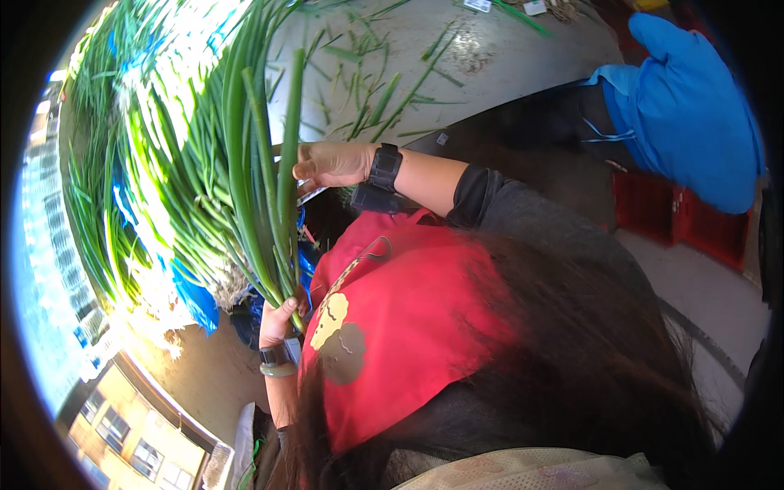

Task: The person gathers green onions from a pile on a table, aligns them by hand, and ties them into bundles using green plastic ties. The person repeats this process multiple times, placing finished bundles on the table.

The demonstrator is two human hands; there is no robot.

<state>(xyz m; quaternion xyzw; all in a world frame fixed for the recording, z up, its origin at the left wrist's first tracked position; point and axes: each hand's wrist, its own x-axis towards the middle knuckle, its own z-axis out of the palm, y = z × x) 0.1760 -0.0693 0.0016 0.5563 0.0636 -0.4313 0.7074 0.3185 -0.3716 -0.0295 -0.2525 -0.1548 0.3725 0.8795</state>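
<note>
My left hand is closed around the lower ends of several long green onion stalks, which stand nearly upright before me. Higher up, my right hand is at the edge of their leaves with its fingers bent; the leaves partly hide the fingertips, and whether it grips them I cannot tell. Just left of the held stalks lies a big pile of green onions, its pale roots pointing down. Both my wrists wear black bands.
Loose leaf cuttings lie scattered on the pale metal tabletop. Blue plastic shows beneath the pile. A blue cloth or garment is at the upper right, above red crates. My red apron fills the middle.
</note>
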